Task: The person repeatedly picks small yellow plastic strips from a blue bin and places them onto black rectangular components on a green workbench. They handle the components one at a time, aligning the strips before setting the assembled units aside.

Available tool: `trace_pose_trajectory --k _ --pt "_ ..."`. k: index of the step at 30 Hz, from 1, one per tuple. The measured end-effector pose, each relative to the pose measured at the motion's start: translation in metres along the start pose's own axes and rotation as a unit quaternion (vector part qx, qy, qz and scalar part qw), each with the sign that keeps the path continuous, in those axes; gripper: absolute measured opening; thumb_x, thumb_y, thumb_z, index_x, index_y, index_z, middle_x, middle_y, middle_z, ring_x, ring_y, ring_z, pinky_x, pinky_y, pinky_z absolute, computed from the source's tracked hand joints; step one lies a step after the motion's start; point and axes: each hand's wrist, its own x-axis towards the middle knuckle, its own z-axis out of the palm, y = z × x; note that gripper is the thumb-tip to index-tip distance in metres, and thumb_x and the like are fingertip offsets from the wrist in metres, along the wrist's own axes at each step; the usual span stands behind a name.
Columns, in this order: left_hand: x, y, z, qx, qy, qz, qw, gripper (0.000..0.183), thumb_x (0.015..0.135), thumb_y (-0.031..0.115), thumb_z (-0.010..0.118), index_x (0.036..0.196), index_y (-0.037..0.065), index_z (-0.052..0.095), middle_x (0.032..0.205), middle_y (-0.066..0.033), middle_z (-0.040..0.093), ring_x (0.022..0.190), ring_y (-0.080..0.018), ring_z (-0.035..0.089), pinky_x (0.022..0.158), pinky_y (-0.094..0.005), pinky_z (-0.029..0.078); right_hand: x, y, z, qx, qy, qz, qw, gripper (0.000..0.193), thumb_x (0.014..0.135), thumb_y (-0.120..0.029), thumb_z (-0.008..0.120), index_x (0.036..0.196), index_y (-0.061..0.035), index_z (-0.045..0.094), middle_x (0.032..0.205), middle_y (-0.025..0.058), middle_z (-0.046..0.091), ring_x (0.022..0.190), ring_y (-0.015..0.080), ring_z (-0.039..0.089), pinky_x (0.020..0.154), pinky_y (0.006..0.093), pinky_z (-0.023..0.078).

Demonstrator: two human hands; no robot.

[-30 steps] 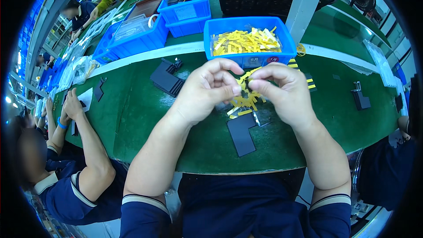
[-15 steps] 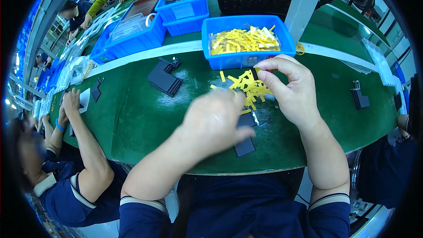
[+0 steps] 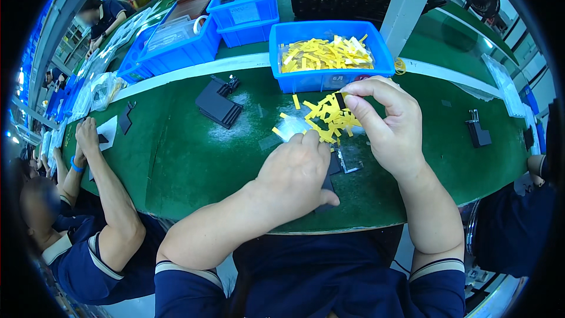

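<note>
My right hand (image 3: 391,121) is closed in a pinch on a small black strip (image 3: 340,100), held above a loose pile of yellow strips (image 3: 332,116). My left hand (image 3: 297,168) is palm down at the near left edge of that pile. Its fingers reach forward and its thumb sticks out apart; nothing shows in its grasp, though the palm is hidden. Partly under the left hand lies a flat dark grey part (image 3: 334,164), with a shiny metal piece (image 3: 343,162) beside it.
A blue bin (image 3: 332,82) of yellow strips stands behind the pile. Stacked dark grey parts (image 3: 218,106) lie left of centre, and another grey part (image 3: 479,133) is at the right. Blue crates (image 3: 179,53) stand at the back left. A co-worker's hands (image 3: 88,136) work at the left.
My left hand, blurred before, has come to rest slightly lower, uncovering a clear plastic piece beside the strips. My right hand keeps its pinch on the black strip, now turned more into view.
</note>
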Motion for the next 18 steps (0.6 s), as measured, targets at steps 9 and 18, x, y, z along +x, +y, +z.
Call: trace_pose_trajectory --k 9,18 --pt "0.02 -0.028 -0.009 -0.456 0.07 -0.138 0.877 0.014 0.09 0.008 0.054 0.103 0.002 0.052 0.083 -0.0012 0.061 0.074 -0.0044 0.054 0.062 -0.0209 0.044 0.002 -0.003 -0.002 -0.023 0.015 -0.07 0.997 0.01 0.073 -0.003 0.068 0.083 -0.0018 0.068 0.077 0.0091 0.066 0.073 0.0212 0.061 0.068 0.0308 0.047" --pt "0.018 -0.03 -0.001 -0.546 0.117 -0.059 0.828 0.023 0.088 0.012 0.058 0.106 0.0 0.051 0.079 -0.0062 0.062 0.073 -0.0081 0.056 0.066 -0.0255 0.046 0.003 0.0 -0.004 0.02 0.001 -0.013 1.0 0.01 0.071 -0.003 0.07 0.08 -0.0008 0.069 0.076 0.0093 0.067 0.073 0.021 0.063 0.07 0.0311 0.048"
